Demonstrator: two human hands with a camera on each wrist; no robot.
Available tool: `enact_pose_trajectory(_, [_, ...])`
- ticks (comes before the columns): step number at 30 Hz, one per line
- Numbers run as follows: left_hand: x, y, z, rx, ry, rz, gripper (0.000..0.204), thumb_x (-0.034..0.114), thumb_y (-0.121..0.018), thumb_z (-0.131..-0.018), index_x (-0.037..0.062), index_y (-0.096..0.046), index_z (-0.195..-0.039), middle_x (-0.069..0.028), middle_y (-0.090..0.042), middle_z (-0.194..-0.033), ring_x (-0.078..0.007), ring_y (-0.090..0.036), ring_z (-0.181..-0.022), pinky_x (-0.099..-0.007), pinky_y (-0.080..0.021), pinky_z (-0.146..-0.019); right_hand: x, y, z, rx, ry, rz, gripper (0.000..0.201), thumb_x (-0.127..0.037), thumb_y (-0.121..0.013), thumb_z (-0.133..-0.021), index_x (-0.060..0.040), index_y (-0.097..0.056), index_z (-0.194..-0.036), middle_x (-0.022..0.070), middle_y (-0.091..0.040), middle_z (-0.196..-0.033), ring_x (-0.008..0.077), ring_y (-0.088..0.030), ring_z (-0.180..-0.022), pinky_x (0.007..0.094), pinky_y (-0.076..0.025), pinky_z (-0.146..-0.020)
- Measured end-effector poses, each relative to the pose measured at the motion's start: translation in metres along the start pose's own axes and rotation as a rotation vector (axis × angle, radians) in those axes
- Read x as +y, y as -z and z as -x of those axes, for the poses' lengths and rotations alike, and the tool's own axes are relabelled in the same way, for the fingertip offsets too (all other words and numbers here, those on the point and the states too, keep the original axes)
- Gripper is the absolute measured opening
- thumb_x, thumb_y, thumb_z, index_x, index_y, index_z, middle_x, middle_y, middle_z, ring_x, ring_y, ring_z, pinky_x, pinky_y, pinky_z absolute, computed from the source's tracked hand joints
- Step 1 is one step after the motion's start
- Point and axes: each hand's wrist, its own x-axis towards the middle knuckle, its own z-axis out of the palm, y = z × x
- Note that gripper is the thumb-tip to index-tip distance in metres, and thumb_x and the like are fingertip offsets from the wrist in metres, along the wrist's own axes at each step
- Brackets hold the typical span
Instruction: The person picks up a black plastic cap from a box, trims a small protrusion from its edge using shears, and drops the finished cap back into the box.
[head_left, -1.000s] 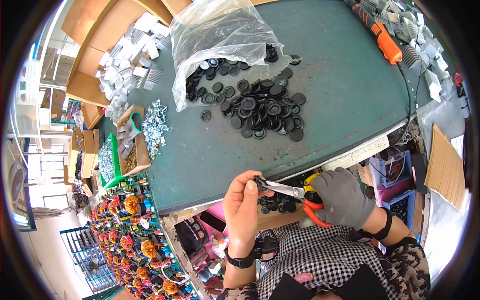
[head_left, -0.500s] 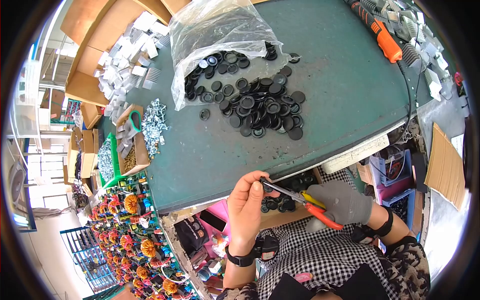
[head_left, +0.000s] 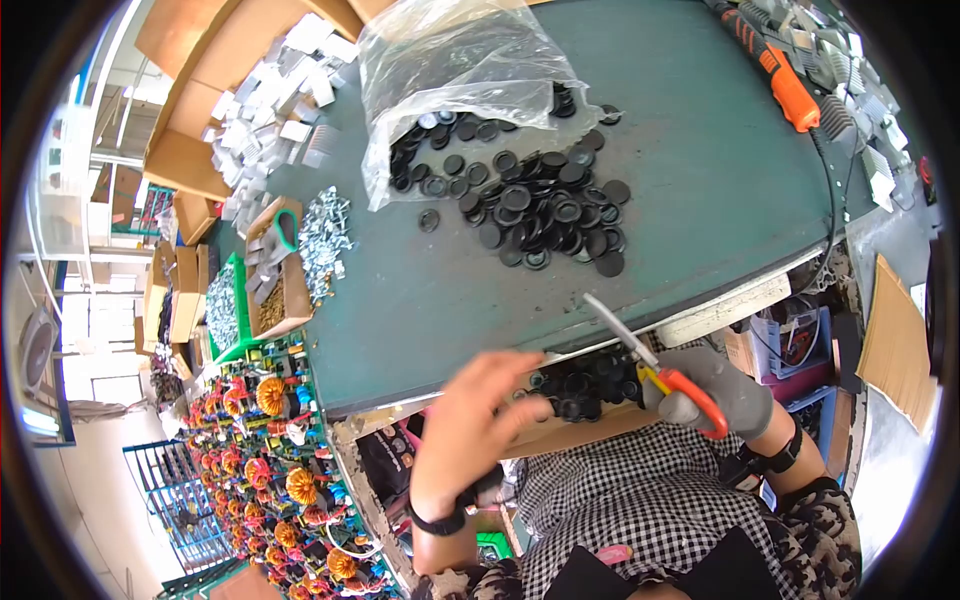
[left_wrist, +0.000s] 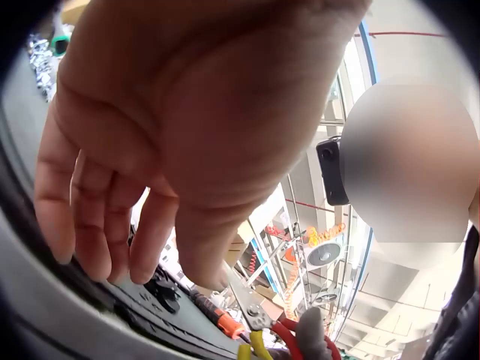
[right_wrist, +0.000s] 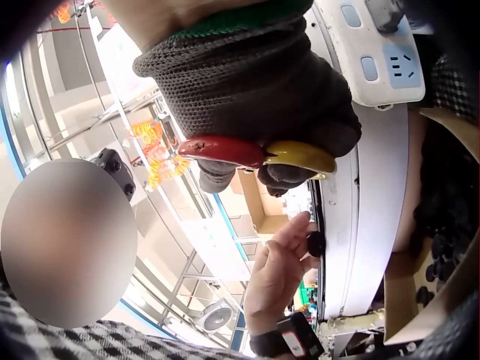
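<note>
My bare left hand (head_left: 478,425), blurred in the head view, hovers at the table's front edge. In the left wrist view its fingers (left_wrist: 94,225) hang loosely extended with nothing between them and the thumb. My gloved right hand (head_left: 712,385) grips scissors by their red and yellow handles (right_wrist: 300,156). The scissor blades (head_left: 620,328) point up and left over the table edge, away from the left hand. Between the hands, below the edge, lie small black parts (head_left: 588,385) in a cardboard box (head_left: 570,438).
A heap of black round caps (head_left: 555,215) spills from a clear plastic bag (head_left: 470,70) on the green table (head_left: 400,310). Metal screws (head_left: 324,240) and a parts box (head_left: 290,312) lie left. Coil-covered boards (head_left: 270,440) stand lower left. An orange-black tool (head_left: 790,95) lies far right.
The left hand held a small black part at the scissor tips; its fingers have since loosened and it has moved left and down. The scissors have swung away to the right, blades tilting upward.
</note>
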Motion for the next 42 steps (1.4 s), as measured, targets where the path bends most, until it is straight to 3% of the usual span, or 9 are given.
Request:
enact_pose_trajectory(7, [-0.048, 0.056, -0.099, 0.460, -0.243, -0.789, 0.021, 0.011, -0.060, -0.077, 0.0047, -0.061, -0.097, -0.0103, -0.061, -0.092, -0.0301, -0.056, -0.085, -0.0371, -0.045, -0.073, -0.007, -0.008, 0.001, 0.017, -0.002, -0.037, 0.014, -0.011, -0.064, -0.072, -0.0008, -0.055, -0.076, 0.0058, -0.056, -0.069, 0.0139, -0.053, -0.062, 0.0262, -0.043, -0.058])
enact_pose_trajectory(13, [-0.042, 0.049, -0.104, 0.421, -0.211, -0.800, 0.025, 0.015, -0.064, -0.073, 0.0046, -0.061, -0.095, -0.0101, -0.059, -0.082, -0.0272, -0.056, -0.079, -0.0364, -0.044, -0.069, -0.006, -0.008, 0.004, 0.044, -0.106, -0.011, 0.025, -0.022, -0.069, -0.073, -0.0009, -0.055, -0.078, 0.0064, -0.055, -0.066, 0.0144, -0.052, -0.058, 0.0267, -0.042, -0.055])
enact_pose_trajectory(15, [-0.026, 0.031, -0.083, 0.397, -0.230, -0.538, 0.021, 0.015, -0.065, -0.073, 0.0051, -0.061, -0.092, -0.0098, -0.058, -0.080, -0.0262, -0.055, -0.078, -0.0342, -0.044, -0.067, -0.004, -0.007, 0.002, 0.026, -0.107, 0.091, 0.032, -0.028, -0.070, -0.072, -0.0008, -0.055, -0.079, 0.0081, -0.055, -0.065, 0.0181, -0.054, -0.058, 0.0282, -0.042, -0.055])
enact_pose_trajectory(17, [-0.017, 0.014, -0.058, 0.274, -0.069, -0.062, 0.025, 0.012, -0.059, -0.082, 0.0048, -0.058, -0.106, -0.0060, -0.059, -0.086, -0.0141, -0.055, -0.079, -0.0246, -0.044, -0.066, -0.004, -0.007, -0.002, 0.011, -0.108, 0.190, 0.038, -0.034, -0.071, -0.071, -0.0008, -0.054, -0.081, 0.0098, -0.055, -0.064, 0.0217, -0.056, -0.058, 0.0297, -0.043, -0.054])
enact_pose_trajectory(19, [-0.006, -0.001, -0.035, 0.189, 0.090, 0.500, 0.028, 0.012, -0.051, -0.089, 0.0037, -0.052, -0.116, -0.0042, -0.056, -0.092, -0.0106, -0.054, -0.081, -0.0229, -0.044, -0.071, -0.008, -0.010, -0.008, -0.002, 0.017, 0.657, 0.051, -0.047, -0.071, -0.066, -0.0013, -0.053, -0.082, 0.0124, -0.054, -0.064, 0.0293, -0.056, -0.059, 0.0341, -0.043, -0.053])
enact_pose_trajectory(22, [-0.013, -0.012, -0.014, 0.125, 0.079, 0.806, 0.031, 0.020, -0.045, -0.094, -0.0021, -0.046, -0.116, -0.0077, -0.055, -0.093, -0.0124, -0.053, -0.080, -0.0247, -0.045, -0.072, -0.005, -0.016, -0.016, 0.095, 0.129, 0.706, 0.055, -0.050, -0.072, -0.062, -0.0023, -0.052, -0.080, 0.0125, -0.054, -0.063, 0.0310, -0.056, -0.057, 0.0372, -0.043, -0.052])
enact_pose_trajectory(30, [-0.009, -0.042, -0.003, 0.363, 0.118, 0.880, 0.025, 0.021, -0.049, -0.092, -0.0016, -0.053, -0.102, -0.0054, -0.059, -0.086, -0.0102, -0.058, -0.071, -0.0218, -0.045, -0.070, -0.008, -0.023, -0.014, 0.165, 0.115, 0.982, 0.049, -0.044, -0.071, -0.060, -0.0026, -0.053, -0.079, 0.0098, -0.055, -0.065, 0.0251, -0.056, -0.058, 0.0343, -0.041, -0.055])
enact_pose_trajectory(37, [-0.006, -0.050, 0.004, 0.443, 0.065, 0.729, 0.019, 0.017, -0.050, -0.091, -0.0007, -0.053, -0.098, -0.0058, -0.059, -0.087, -0.0096, -0.057, -0.070, -0.0211, -0.046, -0.067, -0.006, -0.027, -0.015, 0.235, 0.190, 1.047, 0.056, -0.049, -0.073, -0.054, -0.0028, -0.051, -0.078, 0.0101, -0.052, -0.064, 0.0274, -0.051, -0.056, 0.0355, -0.036, -0.055])
enact_pose_trajectory(42, [-0.010, -0.052, 0.006, 0.414, 0.079, 0.904, 0.019, 0.018, -0.050, -0.092, 0.0000, -0.051, -0.097, -0.0074, -0.059, -0.087, -0.0106, -0.057, -0.070, -0.0230, -0.047, -0.067, -0.008, -0.025, -0.009, 0.183, 0.124, 1.015, 0.052, -0.047, -0.072, -0.057, -0.0035, -0.051, -0.076, 0.0094, -0.051, -0.062, 0.0274, -0.051, -0.055, 0.0360, -0.037, -0.054])
